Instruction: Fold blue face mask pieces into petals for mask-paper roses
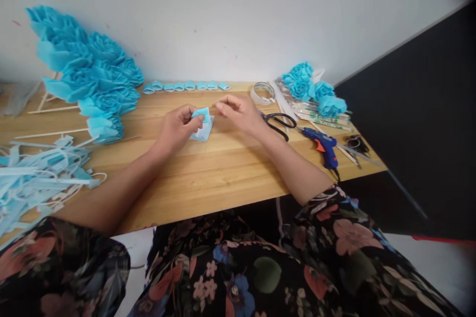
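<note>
My left hand (pixel 182 124) is closed, pinching a small folded piece of blue fabric (pixel 201 115) between thumb and fingers. Just under that hand, a paler blue-white stack of cut pieces (pixel 204 132) lies on the wooden table. A short gap to the right, my right hand (pixel 240 113) has its thumb and fingertips pressed together; whatever they hold, if anything, is too small to make out. Behind both hands, a row of several small rolled blue pieces (pixel 190 85) lines the wall side of the table.
Blue fabric roses on sticks (pixel 89 67) rise at the left, above a heap of cut blue strips (pixel 40 173). To the right are a tape roll (pixel 262 93), black-handled scissors (pixel 280 121), a blue glue gun (pixel 323 147) and more blue roses (pixel 301 81) on a plastic packet.
</note>
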Motion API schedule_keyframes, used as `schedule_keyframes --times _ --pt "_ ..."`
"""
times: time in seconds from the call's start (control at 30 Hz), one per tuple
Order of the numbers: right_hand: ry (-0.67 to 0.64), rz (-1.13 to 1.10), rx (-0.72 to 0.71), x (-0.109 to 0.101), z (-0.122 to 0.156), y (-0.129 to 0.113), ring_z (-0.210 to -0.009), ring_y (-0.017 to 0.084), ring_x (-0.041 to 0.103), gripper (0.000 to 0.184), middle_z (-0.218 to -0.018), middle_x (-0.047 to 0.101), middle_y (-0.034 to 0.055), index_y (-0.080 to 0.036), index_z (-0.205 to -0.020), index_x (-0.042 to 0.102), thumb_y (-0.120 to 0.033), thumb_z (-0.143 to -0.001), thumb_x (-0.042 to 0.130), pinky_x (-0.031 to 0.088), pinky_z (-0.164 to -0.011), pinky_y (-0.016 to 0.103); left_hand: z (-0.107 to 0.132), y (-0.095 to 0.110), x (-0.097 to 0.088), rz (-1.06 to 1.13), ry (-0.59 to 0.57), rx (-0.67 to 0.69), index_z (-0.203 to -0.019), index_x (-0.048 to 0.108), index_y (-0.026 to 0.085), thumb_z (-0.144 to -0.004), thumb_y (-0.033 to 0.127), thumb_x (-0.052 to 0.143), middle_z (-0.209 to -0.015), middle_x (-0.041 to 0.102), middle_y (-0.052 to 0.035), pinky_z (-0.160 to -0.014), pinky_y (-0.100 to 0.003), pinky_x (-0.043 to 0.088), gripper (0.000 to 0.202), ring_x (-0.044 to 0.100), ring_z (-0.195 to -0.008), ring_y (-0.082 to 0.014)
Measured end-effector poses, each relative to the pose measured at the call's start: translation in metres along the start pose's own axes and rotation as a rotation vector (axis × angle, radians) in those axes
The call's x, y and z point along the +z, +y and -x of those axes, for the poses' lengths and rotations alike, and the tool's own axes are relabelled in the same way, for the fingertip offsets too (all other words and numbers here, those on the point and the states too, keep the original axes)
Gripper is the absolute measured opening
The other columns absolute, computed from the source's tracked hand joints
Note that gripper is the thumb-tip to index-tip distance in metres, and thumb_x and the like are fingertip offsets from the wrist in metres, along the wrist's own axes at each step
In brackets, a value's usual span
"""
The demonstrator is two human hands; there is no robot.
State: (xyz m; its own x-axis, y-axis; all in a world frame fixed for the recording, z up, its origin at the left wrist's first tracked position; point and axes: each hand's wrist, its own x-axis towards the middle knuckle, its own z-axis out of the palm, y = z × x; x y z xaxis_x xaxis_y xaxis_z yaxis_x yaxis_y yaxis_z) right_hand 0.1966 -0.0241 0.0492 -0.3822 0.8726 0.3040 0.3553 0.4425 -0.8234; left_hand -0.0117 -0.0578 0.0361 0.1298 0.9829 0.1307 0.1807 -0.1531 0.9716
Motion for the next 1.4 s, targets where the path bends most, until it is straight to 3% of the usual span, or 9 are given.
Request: schedule_keyframes --times 0.1,0.2,0.3,0.37,0.53,0.77,0.97,1.2,1.4 --pt "0.173 0.211 -0.006 -0.042 -0.012 0.010 -0.088 0.017 0.064 0.031 -0.092 0.071 0.0034 -0.019 -0.100 0.070 -0.045 -0.096 0.053 0.050 -0.080 0.031 0.000 0.000 0.001 -0.003 0.028 -0.020 -0.074 0.057 0.019 -0.080 0.034 0.071 -0.062 0.062 0.0020 -0.053 -0.021 0.041 0.021 0.051 -0.052 -0.0095" --pt "0.255 0.423 0.079 -0.089 -0.018 0.026 -0.086 0.019 0.066 0.029 -0.095 0.075 0.0053 -0.018 -0.105 0.074 -0.034 -0.096 0.051 0.051 -0.080 0.033 -0.001 0.001 0.002 -0.006 0.033 -0.029 -0.074 0.057 0.020 -0.080 0.033 0.071 -0.061 0.061 0.0027 -0.053 -0.022 0.042 0.021 0.050 -0.051 -0.0092" --pt "0.232 0.703 0.213 -0.122 -0.015 0.040 -0.091 0.023 0.068 0.028 -0.099 0.078 0.0087 -0.017 -0.104 0.078 -0.025 -0.092 0.054 0.051 -0.082 0.035 0.000 0.002 0.002 -0.007 0.031 -0.033 -0.073 0.056 0.020 -0.080 0.033 0.070 -0.062 0.062 0.0027 -0.053 -0.022 0.040 0.020 0.049 -0.050 -0.0089" --pt "0.129 0.868 0.285 -0.133 -0.011 0.048 -0.097 0.026 0.069 0.029 -0.105 0.079 0.0095 -0.018 -0.103 0.081 -0.022 -0.091 0.055 0.049 -0.083 0.035 0.001 0.003 0.002 0.004 0.030 -0.032 -0.073 0.056 0.020 -0.080 0.033 0.070 -0.062 0.062 0.0026 -0.052 -0.022 0.039 0.020 0.048 -0.050 -0.0089" --pt "-0.127 1.016 0.293 -0.139 -0.014 0.059 -0.101 0.026 0.070 0.031 -0.110 0.080 0.0075 -0.019 -0.107 0.083 -0.025 -0.091 0.057 0.044 -0.080 0.033 0.002 0.002 0.002 0.027 0.027 -0.005 -0.072 0.056 0.020 -0.078 0.037 0.072 -0.061 0.062 0.0021 -0.052 -0.023 0.037 0.023 0.049 -0.052 -0.0096" --pt "-0.313 1.058 0.276 -0.136 -0.035 0.058 -0.091 0.023 0.068 0.029 -0.106 0.080 0.0046 -0.023 -0.105 0.083 -0.020 -0.089 0.059 0.039 -0.072 0.032 0.000 -0.002 0.002 0.037 0.031 -0.009 -0.071 0.057 0.020 -0.077 0.035 0.071 -0.059 0.062 0.0026 -0.052 -0.022 0.037 0.021 0.050 -0.051 -0.0094" --pt "-0.282 1.059 0.306 -0.135 -0.036 0.055 -0.083 0.022 0.066 0.023 -0.092 0.079 0.0046 -0.020 -0.094 0.083 -0.015 -0.083 0.063 0.038 -0.071 0.032 0.000 0.000 0.002 0.023 0.026 -0.005 -0.070 0.057 0.019 -0.080 0.030 0.069 -0.061 0.061 0.0027 -0.052 -0.022 0.037 0.018 0.050 -0.051 -0.0091" --pt "-0.154 1.036 0.322 -0.129 -0.026 0.057 -0.095 0.028 0.070 0.022 -0.099 0.080 0.0098 -0.016 -0.097 0.082 -0.019 -0.085 0.064 0.043 -0.076 0.034 0.000 -0.001 0.000 0.028 0.023 -0.003 -0.071 0.057 0.019 -0.079 0.033 0.070 -0.061 0.062 0.0021 -0.051 -0.021 0.038 0.020 0.050 -0.052 -0.0088" --pt "-0.127 1.090 0.344 -0.127 -0.019 0.055 -0.103 0.029 0.069 0.028 -0.110 0.079 0.0140 -0.015 -0.106 0.077 -0.020 -0.091 0.054 0.045 -0.082 0.034 0.000 0.000 0.002 0.037 0.030 0.002 -0.071 0.057 0.020 -0.075 0.037 0.072 -0.060 0.062 0.0010 -0.050 -0.021 0.037 0.022 0.048 -0.051 -0.0092"
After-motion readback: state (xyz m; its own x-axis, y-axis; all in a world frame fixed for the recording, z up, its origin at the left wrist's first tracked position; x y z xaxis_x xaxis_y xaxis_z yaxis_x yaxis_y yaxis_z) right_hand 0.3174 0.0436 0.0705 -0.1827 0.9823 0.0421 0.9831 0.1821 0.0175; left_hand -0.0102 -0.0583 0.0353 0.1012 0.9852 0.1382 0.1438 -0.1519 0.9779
